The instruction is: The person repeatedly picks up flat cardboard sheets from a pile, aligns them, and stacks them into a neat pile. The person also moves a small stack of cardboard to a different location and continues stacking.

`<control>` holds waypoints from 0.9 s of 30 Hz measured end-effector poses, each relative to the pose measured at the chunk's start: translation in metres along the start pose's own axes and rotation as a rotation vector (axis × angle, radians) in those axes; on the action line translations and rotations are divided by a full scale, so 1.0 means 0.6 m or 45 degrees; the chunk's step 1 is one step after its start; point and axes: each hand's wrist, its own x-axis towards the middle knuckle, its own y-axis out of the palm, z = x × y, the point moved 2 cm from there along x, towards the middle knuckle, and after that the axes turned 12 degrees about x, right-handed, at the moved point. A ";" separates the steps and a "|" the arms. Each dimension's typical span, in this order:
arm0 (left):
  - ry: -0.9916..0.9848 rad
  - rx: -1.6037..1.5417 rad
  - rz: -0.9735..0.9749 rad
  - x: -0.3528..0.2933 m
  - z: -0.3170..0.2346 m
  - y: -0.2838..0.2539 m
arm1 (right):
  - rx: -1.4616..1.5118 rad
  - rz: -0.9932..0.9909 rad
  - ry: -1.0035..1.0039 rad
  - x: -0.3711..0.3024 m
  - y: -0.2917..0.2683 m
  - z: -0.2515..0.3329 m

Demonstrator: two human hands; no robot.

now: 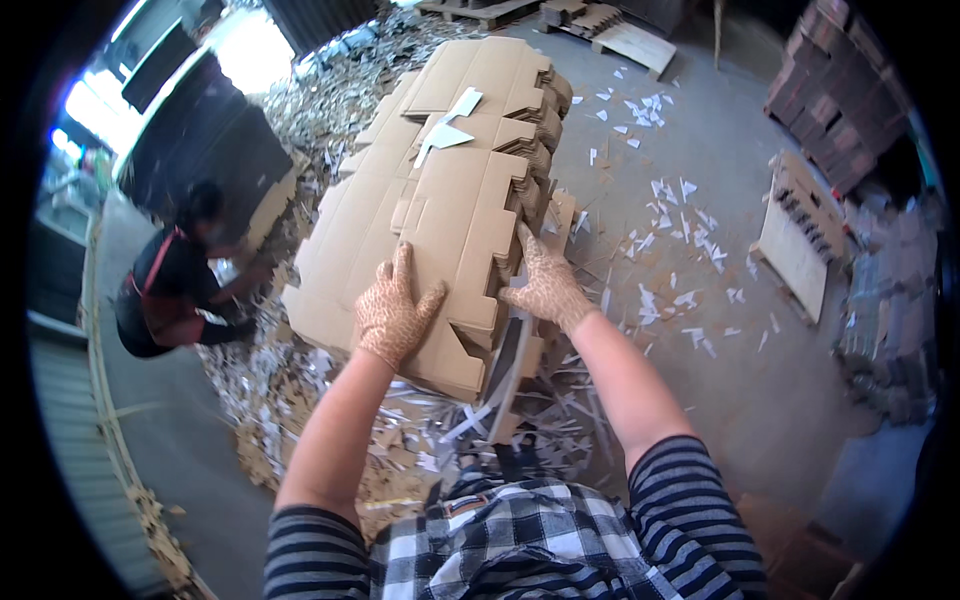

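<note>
In front of me stands a tall pile of flat die-cut cardboard box blanks [465,215], brown, with notched edges along the right side. My left hand [393,315], in a patterned tan glove, lies flat on the top blank near its close end, fingers spread. Against the notched right edge of the pile rests my right hand [546,283], gloved alike, thumb toward the pile and fingers stretched along the side. It grips nothing that I can make out. White paper scraps [447,135] lie on top of the pile farther off.
A co-worker [175,275] crouches at the left beside a dark stack [205,140]. Cardboard and paper offcuts [270,400] cover the floor around the pile. At the right stand a pallet with blanks [800,225] and stacked bundles [835,95]. More pallets [632,47] lie at the back.
</note>
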 end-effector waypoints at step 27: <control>0.052 -0.022 -0.104 0.008 0.010 0.030 | 0.351 0.387 0.084 -0.125 0.017 -0.025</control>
